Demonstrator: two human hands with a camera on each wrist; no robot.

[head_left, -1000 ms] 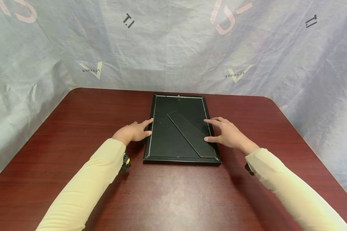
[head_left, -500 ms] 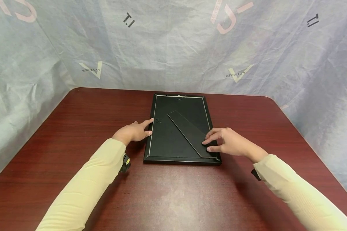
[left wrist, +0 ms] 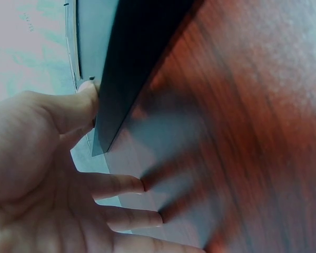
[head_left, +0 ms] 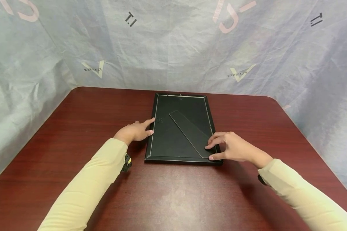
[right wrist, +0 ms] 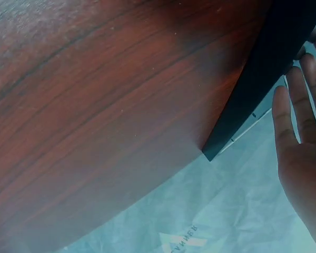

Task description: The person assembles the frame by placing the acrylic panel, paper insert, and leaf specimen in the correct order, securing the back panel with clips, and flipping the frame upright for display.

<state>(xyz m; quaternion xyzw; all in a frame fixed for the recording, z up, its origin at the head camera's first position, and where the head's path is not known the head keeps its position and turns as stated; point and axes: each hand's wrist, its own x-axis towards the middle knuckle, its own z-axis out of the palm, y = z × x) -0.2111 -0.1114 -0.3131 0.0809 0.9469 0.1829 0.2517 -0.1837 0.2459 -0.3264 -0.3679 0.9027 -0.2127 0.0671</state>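
A black picture frame (head_left: 167,138) lies face down on the table, its back upward. Its flat easel stand (head_left: 188,130) runs diagonally across the backing and lies folded down. At the frame's left edge, my left hand (head_left: 133,132) rests its thumb and index finger on the rim; in the left wrist view its other fingers (left wrist: 126,217) stretch out straight toward the tabletop. Over the lower right corner is my right hand (head_left: 234,146), fingers gently bent, with fingertips at the wide end of the stand. Whether they press on it or hover just above cannot be told.
The reddish-brown wooden table (head_left: 173,192) has rounded far corners. Behind it and along both sides hangs a pale grey sheet (head_left: 173,45) with printed letters. A small black device (head_left: 127,162) is strapped at the left wrist.
My right hand has moved from the frame's right edge toward the near right corner, over the wide end of the stand. My left hand and the frame have stayed put.
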